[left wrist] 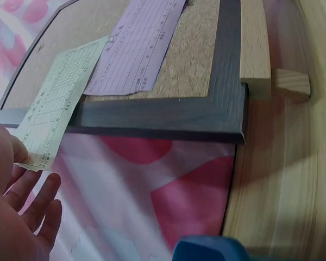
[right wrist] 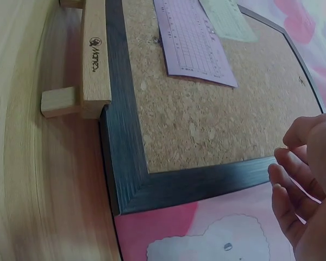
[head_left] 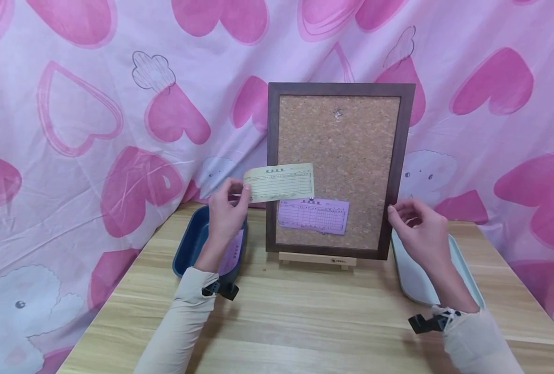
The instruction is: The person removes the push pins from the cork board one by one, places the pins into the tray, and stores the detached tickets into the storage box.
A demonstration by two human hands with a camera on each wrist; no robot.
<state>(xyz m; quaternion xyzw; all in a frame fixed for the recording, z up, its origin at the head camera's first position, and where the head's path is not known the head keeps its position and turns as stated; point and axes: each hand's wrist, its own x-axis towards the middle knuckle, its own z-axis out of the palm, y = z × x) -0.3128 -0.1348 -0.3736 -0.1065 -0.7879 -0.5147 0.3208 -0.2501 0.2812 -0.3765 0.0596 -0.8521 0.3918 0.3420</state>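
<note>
Between thumb and fingers, my left hand [head_left: 227,210] pinches the left end of a pale yellow-green slip [head_left: 281,183]. That slip lies across the lower left of the framed cork board [head_left: 352,150], just above a purple slip [head_left: 314,215] attached to the cork. A small pin [head_left: 312,199] shows where the two slips meet. Beside the board's right frame edge, my right hand [head_left: 422,228] has its fingers curled, thumb and index tips together in the right wrist view; nothing can be seen between them. Whether it touches the frame, I cannot tell.
A small cluster of pins [head_left: 338,112] sits high on the cork. The board stands on a wooden easel base [head_left: 316,259]. To the left is a blue tray [head_left: 180,259] with purple slips [head_left: 232,254]; to the right, a pale tray [head_left: 410,275]. A pink heart-patterned curtain [head_left: 90,218] hangs behind.
</note>
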